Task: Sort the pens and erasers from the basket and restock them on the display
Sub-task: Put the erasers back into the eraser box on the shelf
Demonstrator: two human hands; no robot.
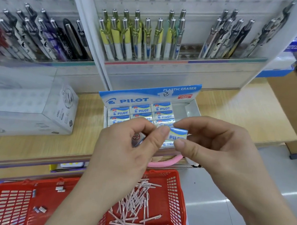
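Hands at the eraser box. My right hand (215,150) pinched one blue-and-white eraser (178,134) between thumb and forefinger and held it level, just above the front rows of the open eraser box (145,100). My left hand (125,147), fingers curled, gripped a second eraser (137,137) against the palm. Its thumb tip touched the left end of the pinched one. The box held rows of wrapped erasers and stood on the wooden shelf (34,144), below racks of upright display pens (139,34). Beneath my forearms sat the red basket (162,171). A loose heap of pink pens (137,200) lay in its right half, and a few small loose erasers (60,188) in its left. A pink handle (165,162) showed under my hands. A white carton (25,100) lay to the left of the eraser box.
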